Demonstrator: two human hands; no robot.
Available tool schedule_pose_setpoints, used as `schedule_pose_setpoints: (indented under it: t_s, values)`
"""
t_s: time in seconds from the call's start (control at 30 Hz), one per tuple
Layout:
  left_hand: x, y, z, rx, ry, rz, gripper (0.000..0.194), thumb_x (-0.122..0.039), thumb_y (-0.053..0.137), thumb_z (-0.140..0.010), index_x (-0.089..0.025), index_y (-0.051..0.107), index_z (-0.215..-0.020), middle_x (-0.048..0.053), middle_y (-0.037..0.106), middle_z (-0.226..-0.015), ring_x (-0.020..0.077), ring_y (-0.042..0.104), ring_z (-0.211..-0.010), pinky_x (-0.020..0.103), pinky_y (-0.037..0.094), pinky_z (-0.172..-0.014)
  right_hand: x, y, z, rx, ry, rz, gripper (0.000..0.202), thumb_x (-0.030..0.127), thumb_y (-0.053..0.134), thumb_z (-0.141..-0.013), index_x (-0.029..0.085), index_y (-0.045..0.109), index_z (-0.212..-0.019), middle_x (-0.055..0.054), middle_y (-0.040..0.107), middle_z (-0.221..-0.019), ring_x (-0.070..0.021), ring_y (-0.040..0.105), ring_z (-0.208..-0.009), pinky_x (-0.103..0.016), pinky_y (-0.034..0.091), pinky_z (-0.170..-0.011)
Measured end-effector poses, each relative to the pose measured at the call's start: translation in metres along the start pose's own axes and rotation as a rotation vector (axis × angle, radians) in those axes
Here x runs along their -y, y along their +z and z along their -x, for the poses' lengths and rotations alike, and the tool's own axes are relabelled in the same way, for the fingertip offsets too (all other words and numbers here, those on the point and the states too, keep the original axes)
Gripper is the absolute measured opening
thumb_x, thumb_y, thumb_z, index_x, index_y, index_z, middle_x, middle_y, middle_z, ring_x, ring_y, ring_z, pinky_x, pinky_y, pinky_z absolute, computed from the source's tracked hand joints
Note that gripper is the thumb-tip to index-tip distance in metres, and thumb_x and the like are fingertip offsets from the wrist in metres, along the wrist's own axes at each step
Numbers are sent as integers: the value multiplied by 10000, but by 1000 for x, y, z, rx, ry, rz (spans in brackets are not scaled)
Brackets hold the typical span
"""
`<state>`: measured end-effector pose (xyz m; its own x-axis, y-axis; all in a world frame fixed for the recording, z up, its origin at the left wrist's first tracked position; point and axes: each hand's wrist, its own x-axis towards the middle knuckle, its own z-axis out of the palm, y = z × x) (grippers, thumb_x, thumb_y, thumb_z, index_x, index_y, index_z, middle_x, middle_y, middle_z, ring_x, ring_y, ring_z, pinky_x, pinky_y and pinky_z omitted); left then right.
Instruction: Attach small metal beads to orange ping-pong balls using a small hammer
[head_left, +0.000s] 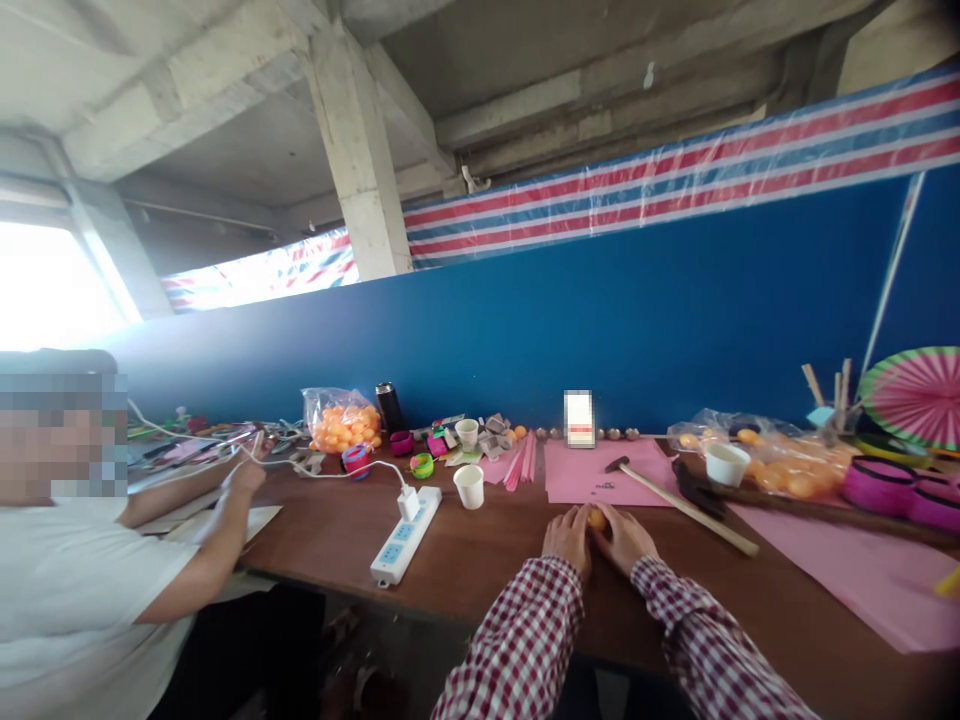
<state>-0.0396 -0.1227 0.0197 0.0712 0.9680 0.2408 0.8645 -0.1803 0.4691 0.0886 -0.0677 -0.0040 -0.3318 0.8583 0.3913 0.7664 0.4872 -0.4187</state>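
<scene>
Between my two hands, low over the brown table's front part, is a small orange ball (597,518) that looks like a table tennis ball. My left hand (568,540) closes on it from the left, its fingertips touching the ball. From the other side my right hand (626,540) grips it, fingers curved around. Most of the ball is hidden by the fingers. Just beyond the hands lie pink paper sheets (562,475). A hammer (694,510) rests with its head on that paper and its wooden handle pointing toward the right.
Left of my hands are a white power strip (405,540) and a paper cup (469,487). Bags of orange balls (345,432) stand farther back and right. Another paper cup (726,464) is at right. A co-worker (82,600) sits at left. A blue partition (600,310) backs the table.
</scene>
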Motion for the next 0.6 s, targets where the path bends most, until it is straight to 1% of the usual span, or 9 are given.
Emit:
schedule_pose_setpoints:
  t_s: [0.17,0.27,0.4,0.47,0.6]
  values:
    - [6,4,-1,-20,69,-13,504,-178,319,-762,-220,310,-1265,45,499,-1180,218,419,-1055,366,298,-918,0,-1,-2,52,37,-20,430,358,459,-702,204,489,-1102,-60,596,-1016,-211,510,-972,-298,373,-814]
    - [8,6,-2,-21,78,-33,505,-193,324,-762,-216,307,-1266,58,535,-1129,225,433,-1032,371,311,-901,1,-1,-2,47,62,-19,437,385,453,-706,208,486,-1105,-65,593,-1016,-209,517,-964,-300,373,-806]
    - [8,5,-2,-23,93,-36,534,-205,351,-753,-230,276,-1281,60,547,-1107,228,443,-1017,372,320,-890,1,-2,-2,34,44,11,435,392,455,-702,187,497,-1083,-80,598,-1009,-223,516,-958,-308,377,-786]
    - [6,3,-1,-22,79,-28,523,-198,344,-757,-234,288,-1275,58,548,-1108,227,444,-1017,372,315,-893,1,-2,-2,32,36,10,417,388,449,-707,188,503,-1069,-76,598,-1013,-222,516,-953,-307,378,-782]
    - [-2,-3,0,-6,6,4,490,-175,333,-760,-197,327,-1249,71,532,-1134,224,433,-1035,361,301,-903,-1,-1,-2,25,12,-29,399,401,425,-722,201,509,-1057,-57,600,-1008,-214,515,-952,-307,376,-796]
